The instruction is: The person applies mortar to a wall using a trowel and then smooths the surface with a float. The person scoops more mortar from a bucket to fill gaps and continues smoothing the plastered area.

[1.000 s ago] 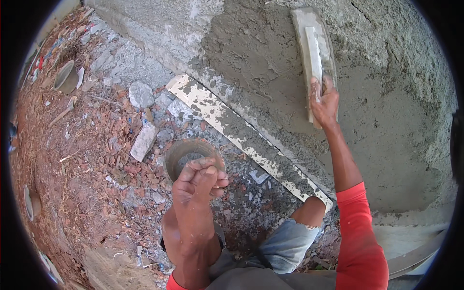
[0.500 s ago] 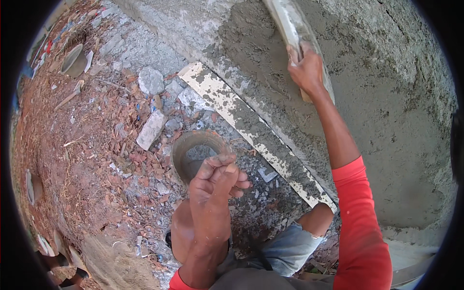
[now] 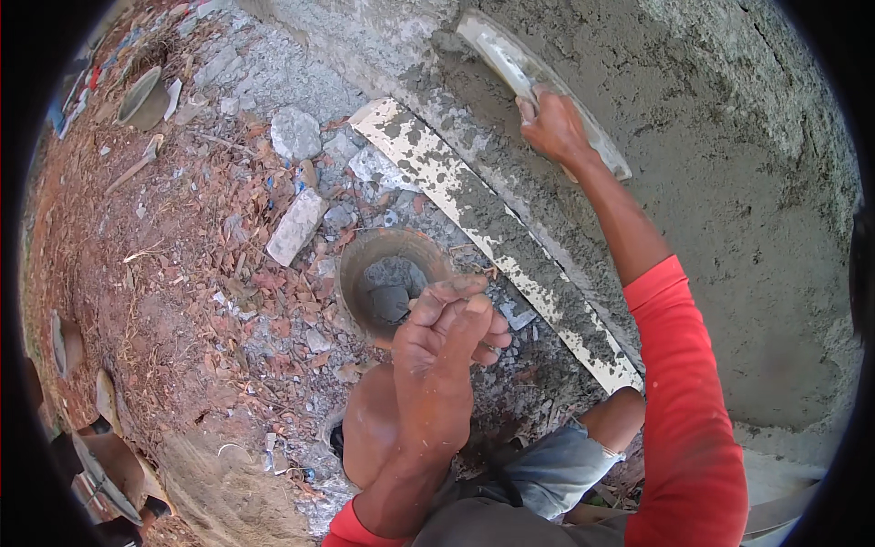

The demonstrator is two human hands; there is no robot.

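My right hand (image 3: 558, 128) is closed round the handle of a long, pale plastering float (image 3: 597, 146). The float lies slanted against the wall (image 3: 729, 246), which is coated in wet grey mortar. Over the ground, in front of my body, my left hand (image 3: 447, 342) is raised with its fingers curled in and the thumb against them. Nothing shows in its grasp. Just beyond that hand stands a bucket (image 3: 351, 296) holding some grey mortar (image 3: 390, 301). A long white board (image 3: 469, 205) spattered with mortar runs along the foot of the wall.
Broken concrete lumps (image 3: 295, 134), a pale block (image 3: 296, 228), rubble and dry leaves cover the ground left of the board. A tilted bowl-like container (image 3: 144, 100) rests at far left. Other containers (image 3: 109, 474) and part of another person show at lower left.
The float has swung to a flatter slant, its upper end coming down and left, and my right hand has shifted slightly left. My left hand stays curled; the view has moved a little.
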